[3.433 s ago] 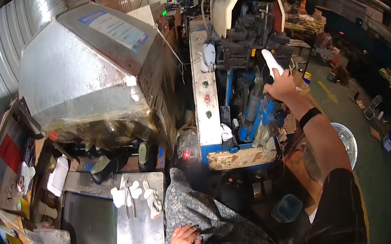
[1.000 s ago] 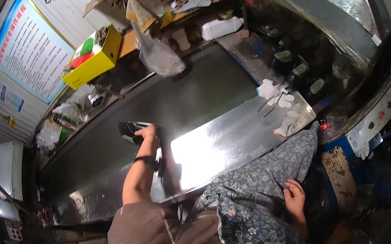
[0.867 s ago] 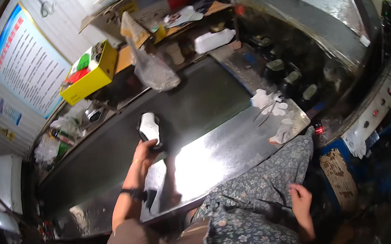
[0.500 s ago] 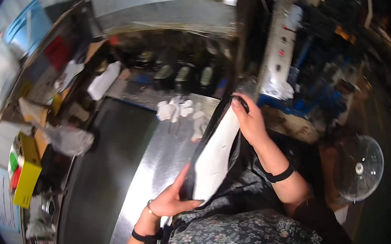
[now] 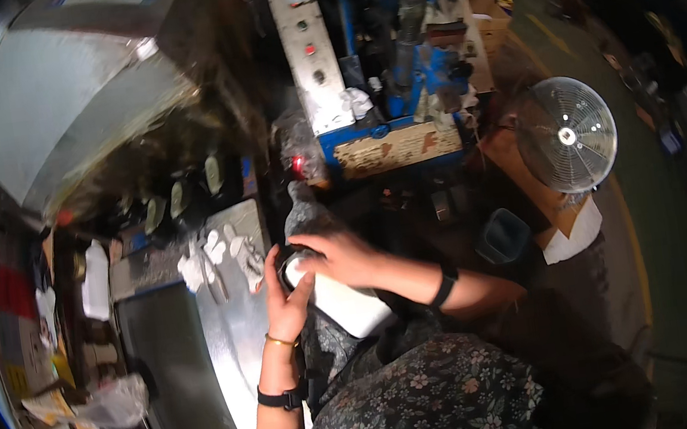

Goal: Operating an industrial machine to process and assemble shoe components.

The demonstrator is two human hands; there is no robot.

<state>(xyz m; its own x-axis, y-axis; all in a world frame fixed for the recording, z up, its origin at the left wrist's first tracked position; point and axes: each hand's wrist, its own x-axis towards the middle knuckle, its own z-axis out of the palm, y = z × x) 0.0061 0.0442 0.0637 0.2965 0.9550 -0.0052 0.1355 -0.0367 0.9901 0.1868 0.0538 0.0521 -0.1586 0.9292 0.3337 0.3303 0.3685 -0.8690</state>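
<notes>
White and flat, a stiff sheet-like piece [image 5: 344, 299] lies over the person's lap, just right of the steel worktop [image 5: 229, 364] and held between both hands. The left hand [image 5: 285, 296] presses against its left edge with the fingers stretched upward and fairly spread; a thin gold bangle and a dark wristband sit on that forearm. The right hand [image 5: 340, 254] lies across the far end of the piece, fingers curled over the top of it, a black band on the wrist. How tightly either hand grips cannot be told, as the far end of the piece is blurred and partly covered. To the left of the hands, on the far part of the worktop, a few small white scraps [image 5: 215, 257] lie close together. Beyond them a large grey metal hood [image 5: 77, 102] rises at the far left, with a blue machine [image 5: 394, 69] far and centre. A round fan [image 5: 567, 135] stands on the floor at the right, a dark bin [image 5: 502, 235] near it.
</notes>
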